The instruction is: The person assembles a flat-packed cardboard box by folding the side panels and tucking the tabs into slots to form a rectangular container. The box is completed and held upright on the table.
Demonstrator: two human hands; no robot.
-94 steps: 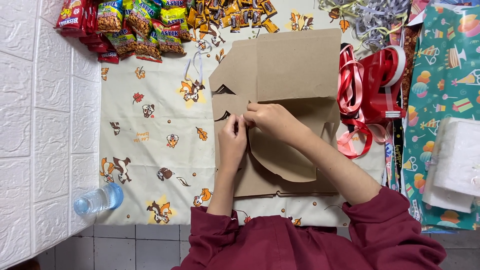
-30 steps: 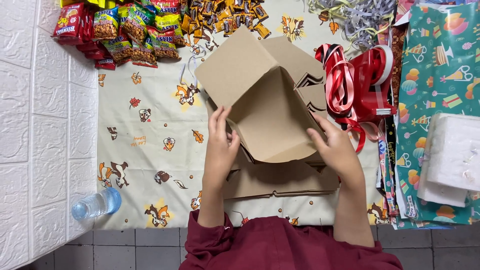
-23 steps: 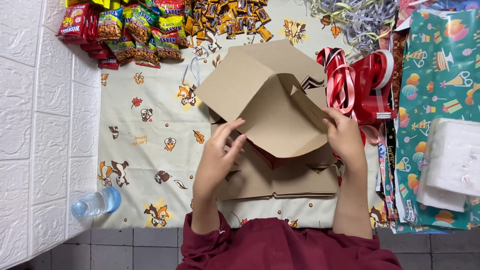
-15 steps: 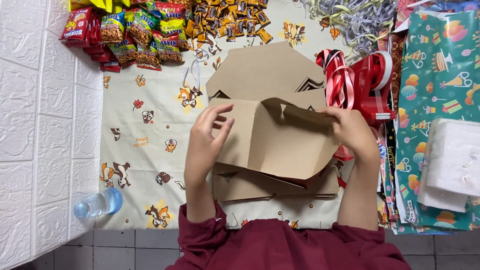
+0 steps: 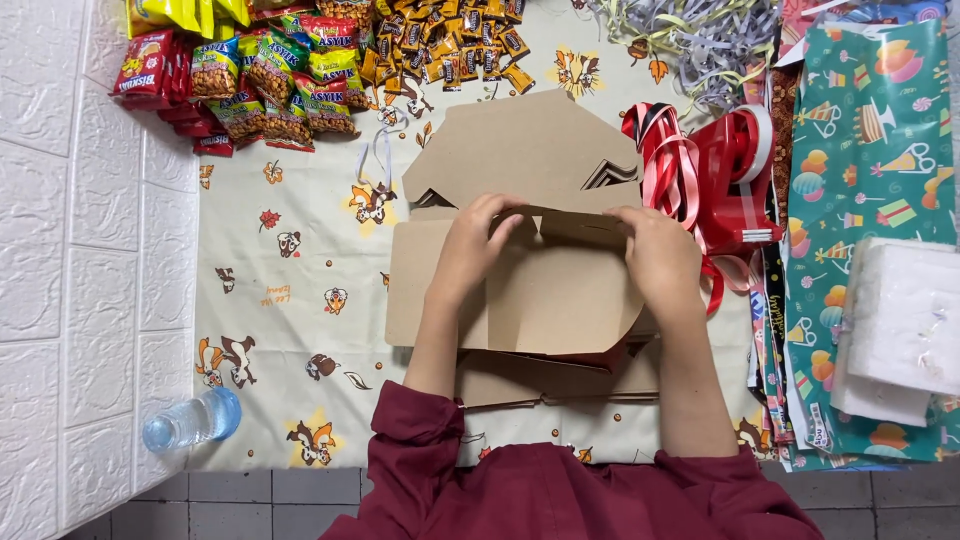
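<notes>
Brown box (image 5: 520,290) half-formed, mid-table on printed cloth (image 5: 290,330). Left hand (image 5: 475,240) and right hand (image 5: 655,255) each in closed grip on front flap's top edge. Back lid raised, unclosed. More flat blanks (image 5: 555,380) wait beneath.

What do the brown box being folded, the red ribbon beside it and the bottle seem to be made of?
The brown box looks like plain kraft cardboard: matte, unprinted, with sharp creases and cut flaps. Both hands, left hand and right hand, press on it. The red ribbon seems glossy plastic or satin, catching light. The bottle appears to be clear plastic, see-through.
</notes>
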